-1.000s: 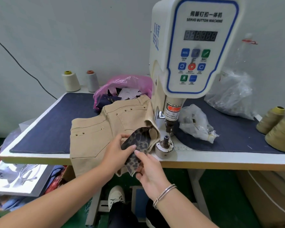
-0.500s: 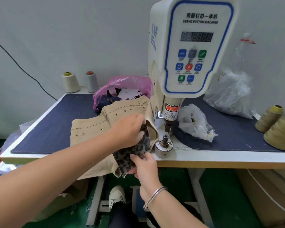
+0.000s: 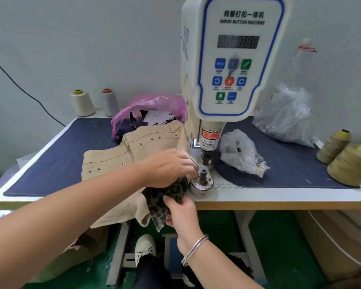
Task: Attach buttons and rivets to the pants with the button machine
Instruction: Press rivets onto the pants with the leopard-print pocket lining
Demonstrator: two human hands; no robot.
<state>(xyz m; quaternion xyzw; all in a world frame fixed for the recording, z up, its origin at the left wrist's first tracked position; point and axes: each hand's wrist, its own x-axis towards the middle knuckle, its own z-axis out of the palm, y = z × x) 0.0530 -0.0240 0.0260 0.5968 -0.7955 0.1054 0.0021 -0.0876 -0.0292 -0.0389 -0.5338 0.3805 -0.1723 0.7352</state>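
Left hand: your left hand (image 3: 171,164) is reaching across the tan pants (image 3: 121,161), fingers curled and pinching the fabric edge right beside the lower die (image 3: 202,178).
Right hand: your right hand (image 3: 182,211) is sitting below the table edge (image 3: 279,202), thumb and fingers pinching the leopard-print lining (image 3: 165,200).
Pants: they are lying on the dark mat (image 3: 56,155), left of the button machine (image 3: 231,59), one corner hanging over the front.
Change: since half a second ago, your left hand is sliding closer to the die, bringing the fabric edge with it; your right hand is keeping its pinch.
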